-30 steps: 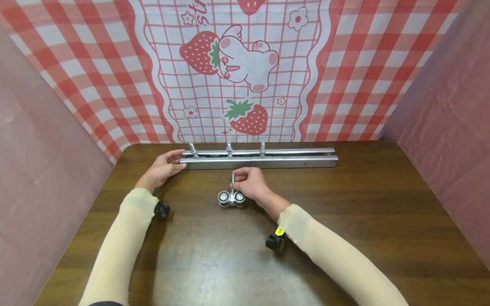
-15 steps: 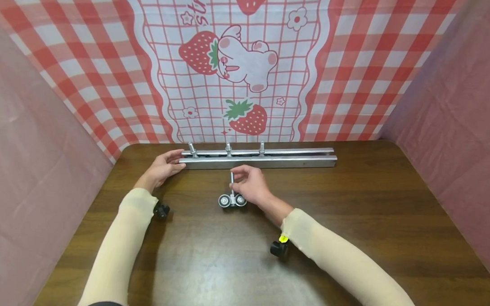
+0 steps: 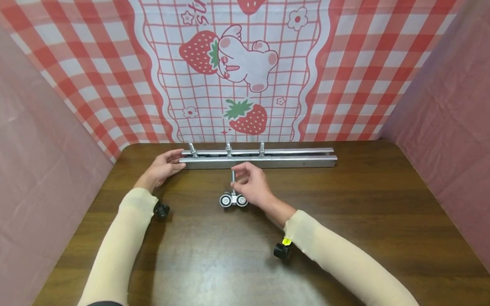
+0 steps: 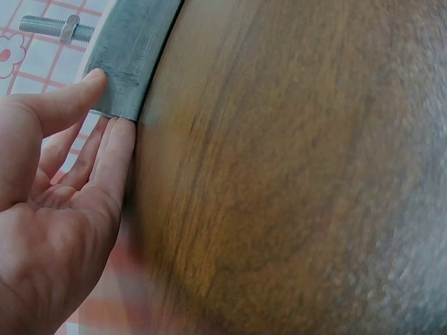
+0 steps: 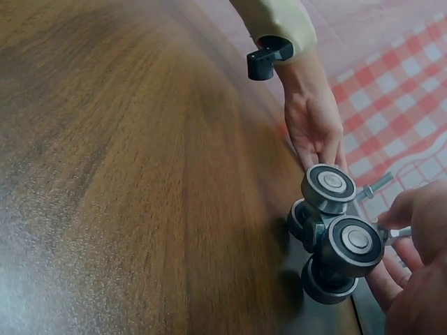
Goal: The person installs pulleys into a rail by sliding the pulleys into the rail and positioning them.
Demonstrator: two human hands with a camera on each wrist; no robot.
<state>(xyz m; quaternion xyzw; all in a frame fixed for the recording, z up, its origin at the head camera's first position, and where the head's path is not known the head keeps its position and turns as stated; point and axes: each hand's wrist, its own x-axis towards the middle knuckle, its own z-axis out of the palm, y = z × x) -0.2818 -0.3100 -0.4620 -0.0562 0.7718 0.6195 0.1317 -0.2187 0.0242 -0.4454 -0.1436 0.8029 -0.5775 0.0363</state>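
Observation:
A long silver metal rail [image 3: 285, 164] lies across the back of the table, with a slot along its top. Three threaded bolts [image 3: 262, 147] stand up from that slot, spread over its left half. My left hand [image 3: 160, 170] grips the rail's left end; in the left wrist view the thumb presses its side while the other fingers sit at the end. In front of the rail, my right hand [image 3: 255, 185] pinches the upright bolt of a roller trolley [image 3: 234, 199]. The right wrist view shows its several black-and-silver wheels [image 5: 357, 239] close up.
The brown wooden table [image 3: 217, 260] carries all of this. A red-and-white checked cloth [image 3: 352, 84] with strawberries hangs right behind the rail. Pink cloth [image 3: 453, 110] walls the sides. A small black camera [image 3: 282, 250] hangs at the right wrist.
The roller trolley has turned slightly, so its wheels now face the head camera more squarely. My right wrist has shifted a little right and nearer. The left hand and rail stay put.

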